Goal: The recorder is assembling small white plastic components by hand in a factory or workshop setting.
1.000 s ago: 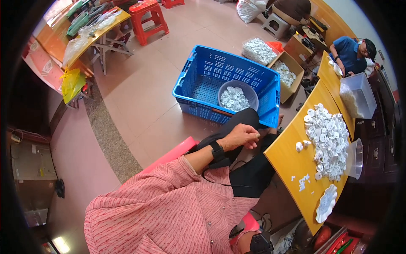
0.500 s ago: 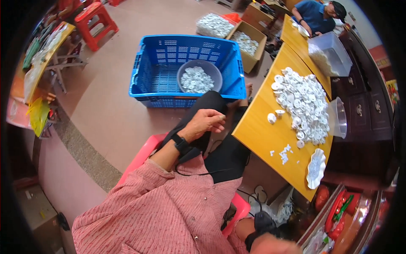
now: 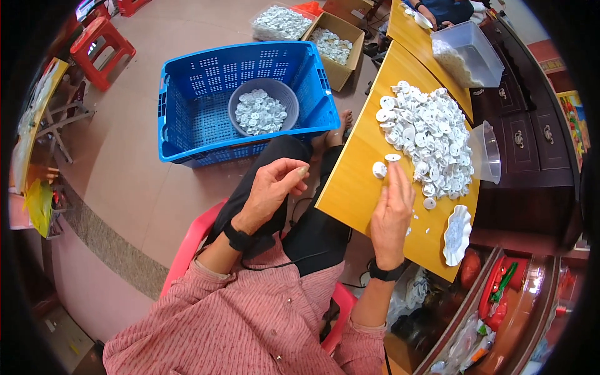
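Note:
My left hand (image 3: 275,190) hovers over my lap with its fingers curled and thumb pressed in; whatever it may hold is hidden. My right hand (image 3: 392,212) reaches over the near edge of the yellow table (image 3: 350,181), fingers stretched out. Its fingertips are at a small white round plastic piece (image 3: 392,157), and I cannot tell whether they touch it. Another white round piece (image 3: 379,170) lies just left of that one. Beyond them spreads a big heap of similar white pieces (image 3: 431,134). Tiny white bits (image 3: 409,231) lie partly behind my right hand.
A blue crate (image 3: 187,134) on the floor holds a grey bowl (image 3: 294,103) of white pieces. Behind it stand a cardboard box (image 3: 340,75) and a clear tub (image 3: 281,25), both filled. A scalloped white dish (image 3: 458,234) and clear containers (image 3: 478,59) sit on the table.
My right hand has come up from the lower edge onto the table beside the loose white pieces. My left hand stays over my lap, still curled. The view has shifted slightly.

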`<state>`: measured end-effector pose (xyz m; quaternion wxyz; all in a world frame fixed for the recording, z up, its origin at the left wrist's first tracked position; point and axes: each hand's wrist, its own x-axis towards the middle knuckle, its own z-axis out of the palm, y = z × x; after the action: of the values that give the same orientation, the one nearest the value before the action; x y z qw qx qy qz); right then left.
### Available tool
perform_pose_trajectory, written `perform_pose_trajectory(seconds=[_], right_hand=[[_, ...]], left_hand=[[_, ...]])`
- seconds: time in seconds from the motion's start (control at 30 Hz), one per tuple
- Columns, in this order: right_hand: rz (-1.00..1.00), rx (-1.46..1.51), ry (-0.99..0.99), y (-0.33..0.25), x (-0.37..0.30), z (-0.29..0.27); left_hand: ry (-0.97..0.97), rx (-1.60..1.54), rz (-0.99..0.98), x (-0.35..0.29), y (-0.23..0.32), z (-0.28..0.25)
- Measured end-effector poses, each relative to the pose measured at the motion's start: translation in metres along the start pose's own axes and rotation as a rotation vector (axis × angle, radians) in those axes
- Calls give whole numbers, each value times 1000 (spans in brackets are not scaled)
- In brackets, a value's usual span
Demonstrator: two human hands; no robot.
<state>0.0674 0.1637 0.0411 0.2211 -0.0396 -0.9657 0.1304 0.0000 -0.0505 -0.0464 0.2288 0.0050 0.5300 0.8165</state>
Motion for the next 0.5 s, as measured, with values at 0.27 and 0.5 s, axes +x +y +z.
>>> perform_pose_trajectory(seconds=[0.27, 0.5], right_hand=[[57, 16, -59, -11, -3, 10], [125, 79, 40, -16, -16, 12]], left_hand=[[-179, -6, 52, -20, 17, 16], [-223, 74, 73, -27, 20, 32]])
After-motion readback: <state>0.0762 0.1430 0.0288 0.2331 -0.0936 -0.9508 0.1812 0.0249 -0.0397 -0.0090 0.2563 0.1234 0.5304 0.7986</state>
